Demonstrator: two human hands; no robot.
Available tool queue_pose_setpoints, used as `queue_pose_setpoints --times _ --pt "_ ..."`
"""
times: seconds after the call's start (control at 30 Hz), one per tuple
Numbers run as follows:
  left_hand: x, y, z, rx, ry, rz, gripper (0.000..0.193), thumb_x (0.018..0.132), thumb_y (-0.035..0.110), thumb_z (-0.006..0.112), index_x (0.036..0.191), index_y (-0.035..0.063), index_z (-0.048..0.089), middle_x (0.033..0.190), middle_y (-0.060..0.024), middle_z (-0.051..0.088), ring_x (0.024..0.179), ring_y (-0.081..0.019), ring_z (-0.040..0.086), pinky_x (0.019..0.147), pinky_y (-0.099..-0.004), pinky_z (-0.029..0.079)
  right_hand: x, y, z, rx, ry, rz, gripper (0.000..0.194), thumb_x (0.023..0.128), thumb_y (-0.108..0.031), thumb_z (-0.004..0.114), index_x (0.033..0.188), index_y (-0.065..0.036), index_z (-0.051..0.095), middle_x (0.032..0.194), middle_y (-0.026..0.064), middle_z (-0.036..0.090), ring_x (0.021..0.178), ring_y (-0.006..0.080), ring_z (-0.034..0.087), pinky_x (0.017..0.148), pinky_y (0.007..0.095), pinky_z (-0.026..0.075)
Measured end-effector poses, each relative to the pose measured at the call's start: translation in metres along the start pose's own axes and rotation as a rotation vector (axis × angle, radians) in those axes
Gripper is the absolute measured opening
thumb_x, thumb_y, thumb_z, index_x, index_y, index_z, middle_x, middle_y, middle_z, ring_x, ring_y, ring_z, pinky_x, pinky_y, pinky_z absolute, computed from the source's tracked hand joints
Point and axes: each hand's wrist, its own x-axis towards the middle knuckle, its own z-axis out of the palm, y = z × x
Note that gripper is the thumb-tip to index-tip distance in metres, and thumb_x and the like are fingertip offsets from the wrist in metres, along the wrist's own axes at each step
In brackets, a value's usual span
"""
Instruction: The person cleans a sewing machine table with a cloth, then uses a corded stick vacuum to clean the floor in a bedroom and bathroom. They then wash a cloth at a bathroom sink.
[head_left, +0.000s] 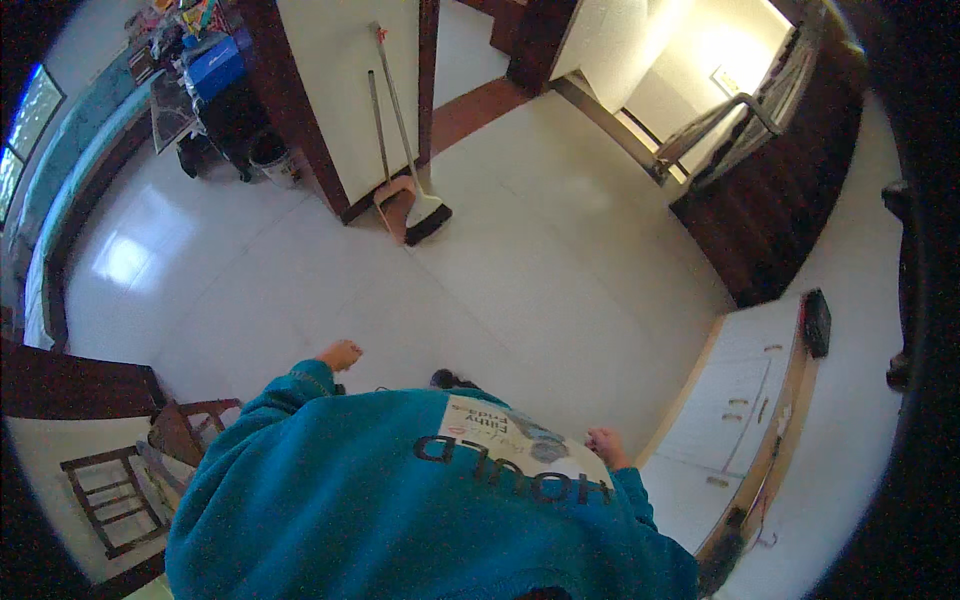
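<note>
My left hand (341, 355) hangs over the pale tiled floor, its fingers curled, beyond the cuff of a teal sweatshirt (360, 495). On the other side my right hand (607, 448) is beside the sweatshirt's printed front, its fingers bent. No object shows in either hand, though the palms are hidden. Ahead, a broom (427, 212) with a white head and dark bristles leans with its long handle against a cream wall panel. A pinkish long-handled dustpan (394, 206) stands beside it, partly behind the broom head. The toe of a dark shoe (444, 378) shows below the sweatshirt.
A white cabinet (720, 405) with wooden edging stands at the right. Dark wooden stairs (772, 180) with a railing rise at the upper right. A waste bin (271, 157) and a blue box (216, 67) are at the upper left. Wooden chairs (112, 502) stand at the lower left.
</note>
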Motion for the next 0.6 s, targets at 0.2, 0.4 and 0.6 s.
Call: queue_pose_setpoints --times 0.2,0.4,0.6 --pt "0.113 0.197 -0.141 -0.618 0.053 0.143 0.038 0.082 0.027 0.055 0.116 0.0089 0.049 0.099 -0.0121 0.055 0.066 -0.0261 0.06 0.052 -0.0383 0.053 0.136 0.009 -0.073 -0.576 -0.11 -0.403 0.024 0.083 -0.027 0.054 0.09 -0.005 0.062 0.066 0.0108 0.059 0.054 0.0211 0.058 0.048 0.0337 0.047" --pt "0.233 0.345 -0.24 -0.833 -0.154 0.13 0.04 0.082 0.017 0.053 0.119 0.0081 0.044 0.101 -0.0152 0.052 0.07 -0.0333 0.063 0.055 -0.0444 0.056 0.307 -0.151 -0.129 -1.052 -0.05 -0.535 0.022 0.081 -0.023 0.054 0.086 -0.004 0.062 0.066 0.0111 0.06 0.055 0.0212 0.058 0.048 0.0342 0.047" --pt "0.313 0.461 -0.331 -0.735 -0.182 0.182 0.04 0.086 0.025 0.051 0.122 0.008 0.045 0.097 -0.0118 0.055 0.073 -0.0285 0.063 0.057 -0.0383 0.054 0.436 -0.504 -0.151 -0.436 0.107 -0.222 0.019 0.079 -0.019 0.054 0.083 -0.002 0.062 0.066 0.012 0.061 0.055 0.0213 0.059 0.045 0.0344 0.047"
